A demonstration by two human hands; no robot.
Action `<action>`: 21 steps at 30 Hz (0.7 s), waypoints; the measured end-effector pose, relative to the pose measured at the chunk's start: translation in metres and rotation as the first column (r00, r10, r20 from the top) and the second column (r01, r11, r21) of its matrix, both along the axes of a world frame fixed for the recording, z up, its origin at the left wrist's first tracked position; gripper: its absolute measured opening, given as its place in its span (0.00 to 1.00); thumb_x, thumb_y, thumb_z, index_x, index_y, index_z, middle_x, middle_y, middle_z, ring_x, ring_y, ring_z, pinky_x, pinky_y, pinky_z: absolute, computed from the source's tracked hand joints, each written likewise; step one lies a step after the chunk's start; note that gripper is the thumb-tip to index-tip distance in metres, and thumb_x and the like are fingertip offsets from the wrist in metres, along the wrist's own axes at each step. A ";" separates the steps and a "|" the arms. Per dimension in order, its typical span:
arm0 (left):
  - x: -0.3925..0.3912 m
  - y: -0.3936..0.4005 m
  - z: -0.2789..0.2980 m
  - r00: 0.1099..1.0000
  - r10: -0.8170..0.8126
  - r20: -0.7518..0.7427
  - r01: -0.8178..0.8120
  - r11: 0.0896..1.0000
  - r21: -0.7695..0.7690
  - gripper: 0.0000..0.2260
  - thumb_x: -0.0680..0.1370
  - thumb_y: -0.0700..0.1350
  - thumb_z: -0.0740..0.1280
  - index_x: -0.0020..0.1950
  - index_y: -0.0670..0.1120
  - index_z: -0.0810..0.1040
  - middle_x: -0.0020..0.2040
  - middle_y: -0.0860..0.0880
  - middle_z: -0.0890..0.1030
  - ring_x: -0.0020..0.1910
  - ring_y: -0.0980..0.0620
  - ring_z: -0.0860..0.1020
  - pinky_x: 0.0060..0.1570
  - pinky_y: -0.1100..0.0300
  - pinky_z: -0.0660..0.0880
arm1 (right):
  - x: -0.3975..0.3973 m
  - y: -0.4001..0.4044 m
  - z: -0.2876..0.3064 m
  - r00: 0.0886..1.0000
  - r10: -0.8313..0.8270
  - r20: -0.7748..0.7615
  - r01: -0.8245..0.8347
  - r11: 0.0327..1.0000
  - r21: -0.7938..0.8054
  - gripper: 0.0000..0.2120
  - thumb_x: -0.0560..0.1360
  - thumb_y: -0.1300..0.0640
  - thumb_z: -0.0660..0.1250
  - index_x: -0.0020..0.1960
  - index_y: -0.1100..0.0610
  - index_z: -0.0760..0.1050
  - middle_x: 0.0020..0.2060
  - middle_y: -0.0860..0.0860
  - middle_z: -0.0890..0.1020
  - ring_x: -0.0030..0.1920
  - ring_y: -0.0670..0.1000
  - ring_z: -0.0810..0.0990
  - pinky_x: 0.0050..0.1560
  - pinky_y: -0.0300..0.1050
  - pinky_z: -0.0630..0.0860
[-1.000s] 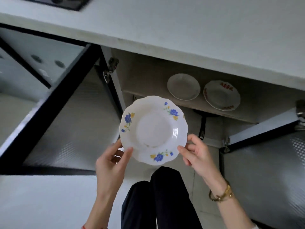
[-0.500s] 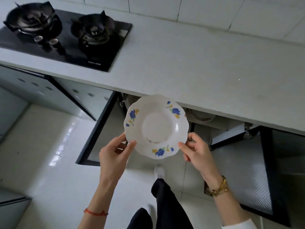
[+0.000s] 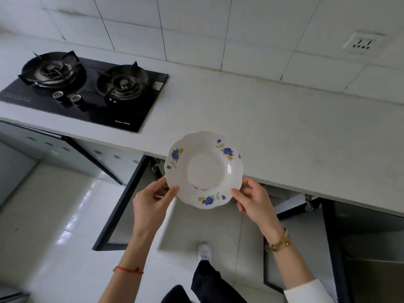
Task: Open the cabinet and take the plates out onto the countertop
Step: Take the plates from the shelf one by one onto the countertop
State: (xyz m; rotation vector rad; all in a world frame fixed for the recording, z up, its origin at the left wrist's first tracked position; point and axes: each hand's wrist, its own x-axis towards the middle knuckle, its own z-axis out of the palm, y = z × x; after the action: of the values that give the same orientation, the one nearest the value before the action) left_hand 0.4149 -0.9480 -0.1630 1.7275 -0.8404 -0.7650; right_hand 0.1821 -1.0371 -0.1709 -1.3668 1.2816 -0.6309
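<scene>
A white scalloped plate (image 3: 204, 169) with blue and yellow flowers is held in both hands above the front edge of the pale countertop (image 3: 273, 119). My left hand (image 3: 150, 204) grips its lower left rim. On the lower right rim sits my right hand (image 3: 254, 200), thumb on top. The cabinet below stands open, its left door (image 3: 118, 206) and right door (image 3: 301, 243) swung out toward me. The cabinet's inside is hidden under the counter edge.
A black two-burner gas hob (image 3: 83, 88) is set into the counter at the left. White wall tiles and a socket (image 3: 360, 43) lie behind. My legs and one shoe (image 3: 204, 251) stand on the glossy floor between the open doors.
The view has risen from the open cabinet shelf to the countertop. Both hands have lifted the flowered plate up to the counter's front edge. The plates on the shelf are out of sight.
</scene>
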 end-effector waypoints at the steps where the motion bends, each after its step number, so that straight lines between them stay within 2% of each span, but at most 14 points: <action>1: 0.000 -0.006 -0.001 1.000 0.001 0.001 -0.001 1.000 -0.001 0.17 0.72 0.45 0.75 0.48 0.69 0.80 0.32 0.52 0.81 0.28 0.60 0.73 0.34 0.71 0.73 | 0.000 -0.007 0.000 1.000 0.005 -0.005 -0.005 1.000 -0.008 0.04 0.76 0.60 0.68 0.49 0.58 0.74 0.38 0.59 0.85 0.26 0.51 0.73 0.29 0.39 0.70; 5: 0.005 -0.034 -0.006 1.000 -0.008 0.028 0.008 1.000 0.024 0.13 0.72 0.46 0.74 0.56 0.58 0.82 0.35 0.47 0.82 0.29 0.59 0.72 0.32 0.71 0.72 | 0.003 -0.037 -0.001 0.998 0.029 -0.048 -0.030 0.999 -0.029 0.04 0.76 0.58 0.68 0.47 0.58 0.73 0.37 0.59 0.85 0.25 0.49 0.73 0.29 0.39 0.71; 8: 0.013 -0.057 -0.009 0.999 -0.022 0.045 0.019 0.999 0.050 0.13 0.73 0.46 0.74 0.57 0.53 0.83 0.37 0.45 0.83 0.31 0.56 0.74 0.33 0.69 0.72 | 0.009 -0.059 -0.005 0.995 0.038 -0.088 -0.041 0.999 -0.027 0.04 0.76 0.57 0.68 0.48 0.57 0.73 0.37 0.57 0.85 0.25 0.47 0.74 0.31 0.39 0.72; 11: 0.022 -0.083 -0.014 0.997 -0.036 0.069 0.031 0.997 0.071 0.12 0.73 0.46 0.73 0.56 0.52 0.84 0.39 0.47 0.85 0.36 0.50 0.80 0.39 0.66 0.77 | 0.018 -0.084 -0.010 0.992 0.024 -0.125 -0.028 0.999 -0.027 0.05 0.76 0.56 0.68 0.48 0.57 0.74 0.37 0.54 0.86 0.24 0.45 0.74 0.31 0.39 0.72; 14: 0.034 -0.115 -0.021 0.995 -0.045 0.094 0.035 0.994 0.102 0.12 0.73 0.45 0.73 0.56 0.52 0.84 0.38 0.53 0.86 0.37 0.59 0.82 0.36 0.74 0.74 | 0.030 -0.110 -0.015 0.985 0.012 -0.173 -0.018 0.999 -0.031 0.06 0.76 0.55 0.68 0.49 0.56 0.74 0.39 0.52 0.86 0.24 0.44 0.75 0.31 0.37 0.74; 18: 0.054 -0.161 -0.032 0.990 -0.089 0.113 0.069 0.984 0.164 0.11 0.72 0.45 0.74 0.55 0.51 0.85 0.40 0.53 0.86 0.37 0.55 0.82 0.43 0.62 0.78 | 0.049 -0.148 -0.023 0.973 -0.028 -0.227 0.019 0.999 -0.042 0.06 0.75 0.56 0.69 0.45 0.56 0.73 0.37 0.52 0.85 0.24 0.45 0.75 0.30 0.36 0.73; 21: 0.070 -0.197 -0.041 0.981 -0.115 0.154 0.086 0.980 0.182 0.10 0.72 0.46 0.74 0.53 0.51 0.85 0.40 0.55 0.85 0.36 0.54 0.80 0.40 0.64 0.74 | 0.067 -0.179 -0.033 0.962 -0.048 -0.268 0.038 0.998 -0.044 0.06 0.74 0.56 0.69 0.43 0.55 0.72 0.39 0.53 0.85 0.26 0.47 0.76 0.31 0.39 0.75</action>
State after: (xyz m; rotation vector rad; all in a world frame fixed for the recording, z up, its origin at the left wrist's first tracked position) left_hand 0.4850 -1.1448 -0.2044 1.9357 -1.0040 -0.7909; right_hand 0.2490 -1.2159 -0.2042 -1.4975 1.5255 -0.5136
